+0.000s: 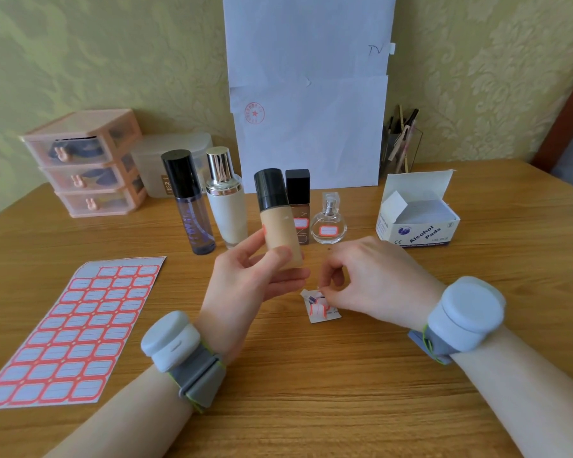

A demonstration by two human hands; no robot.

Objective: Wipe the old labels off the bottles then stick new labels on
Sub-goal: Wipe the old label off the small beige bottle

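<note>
Gripping bottle point(279, 231) upright, face bared for labelling: left hand point(245, 277); right hand point(374, 276), at 3 o'clock, pinches label scrap point(321, 309).

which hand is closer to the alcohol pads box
Right. The right hand is in front and left of the alcohol pads box, pinching label scraps; the left hand is farther left, holding the beige bottle.

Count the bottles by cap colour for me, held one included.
Black caps: 3, on the purple bottle, beige bottle and brown square bottle
Silver cap: 1, on the white bottle
Clear cap: 1, on the perfume bottle
Total: 5
</note>
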